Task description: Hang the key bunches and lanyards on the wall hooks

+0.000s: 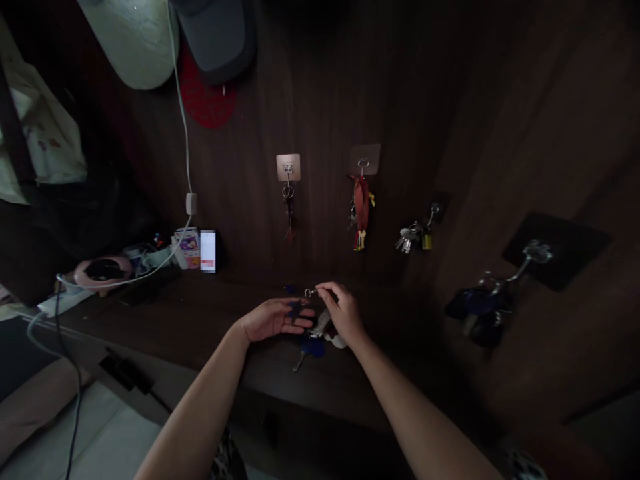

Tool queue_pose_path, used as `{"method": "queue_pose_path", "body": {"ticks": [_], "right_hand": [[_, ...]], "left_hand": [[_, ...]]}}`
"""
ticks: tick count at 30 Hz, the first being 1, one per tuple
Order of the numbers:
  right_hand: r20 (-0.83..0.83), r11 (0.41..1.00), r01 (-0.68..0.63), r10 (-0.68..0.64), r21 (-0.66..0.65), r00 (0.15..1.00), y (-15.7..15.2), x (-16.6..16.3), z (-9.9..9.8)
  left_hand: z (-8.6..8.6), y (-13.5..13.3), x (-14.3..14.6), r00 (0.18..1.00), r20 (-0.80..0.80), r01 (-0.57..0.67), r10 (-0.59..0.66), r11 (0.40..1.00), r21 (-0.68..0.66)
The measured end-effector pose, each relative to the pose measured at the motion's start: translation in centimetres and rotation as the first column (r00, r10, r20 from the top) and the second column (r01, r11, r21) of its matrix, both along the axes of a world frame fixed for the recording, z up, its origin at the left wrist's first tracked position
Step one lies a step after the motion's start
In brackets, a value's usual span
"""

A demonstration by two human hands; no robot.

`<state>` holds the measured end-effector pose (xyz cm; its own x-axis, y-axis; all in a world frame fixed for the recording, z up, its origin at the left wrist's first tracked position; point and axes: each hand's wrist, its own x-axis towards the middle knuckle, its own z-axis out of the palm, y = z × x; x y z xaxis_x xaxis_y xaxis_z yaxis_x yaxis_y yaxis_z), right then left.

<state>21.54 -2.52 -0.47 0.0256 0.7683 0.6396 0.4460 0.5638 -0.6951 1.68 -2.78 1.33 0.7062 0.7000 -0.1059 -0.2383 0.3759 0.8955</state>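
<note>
Above dark wood shelf (190, 313): R hand (343, 310), grip pinched on key ring (310, 292); L hand (275, 319), grip open by blue fob (296, 310).

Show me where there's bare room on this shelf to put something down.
Bare dark wood shows on the shelf between the left hand and the box, and, dimly, right of the right hand, which pinches a small key ring. It's crowded under the hands, where keys with blue tags lie, and at the far left around the pink dish.
</note>
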Motion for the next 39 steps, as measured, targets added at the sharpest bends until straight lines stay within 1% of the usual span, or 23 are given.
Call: {"method": "queue_pose_path", "body": {"ticks": [6,12,14,20,23,29,33,39], "right_hand": [[-0.013,1.0,0.008,-0.008,0.003,1.0,0.23,0.03,-0.27],[-0.014,1.0,0.002,-0.002,0.011,1.0,0.12,0.0,-0.11],[-0.015,1.0,0.005,-0.005,0.02,1.0,0.02,-0.02,-0.02],[-0.013,0.999,0.019,-0.019,0.032,1.0,-0.24,-0.09,0.26],[-0.016,0.999,0.024,-0.023,0.027,1.0,-0.13,-0.05,0.19],[-0.076,0.999,0.037,-0.036,0.008,0.996,0.14,0.18,-0.09],[-0.083,0.999,0.046,-0.046,0.005,0.996,0.13,0.21,-0.06],[-0.062,0.997,0.058,-0.055,0.048,0.997,-0.14,0.13,0.23]], "left_hand": [[0.0,-0.09,-0.03,1.0,0.003,0.007,-0.007,1.0,0.01],[-0.18,-0.04,-0.06,1.0,-0.003,-0.003,0.003,1.0,0.027],[-0.23,-0.02,-0.02,1.0,-0.005,-0.029,0.029,0.999,0.036],[-0.47,0.24,0.24,0.986,0.024,-0.169,0.167,0.983,0.066],[-0.6,0.35,0.33,0.98,0.028,-0.198,0.196,0.977,0.074],[-0.45,0.17,0.37,0.984,0.016,-0.178,0.177,0.981,0.079],[-0.36,0.07,0.35,0.987,0.016,-0.159,0.159,0.985,0.07],[-0.26,0.03,0.24,0.993,0.018,-0.114,0.113,0.99,0.087]]}}
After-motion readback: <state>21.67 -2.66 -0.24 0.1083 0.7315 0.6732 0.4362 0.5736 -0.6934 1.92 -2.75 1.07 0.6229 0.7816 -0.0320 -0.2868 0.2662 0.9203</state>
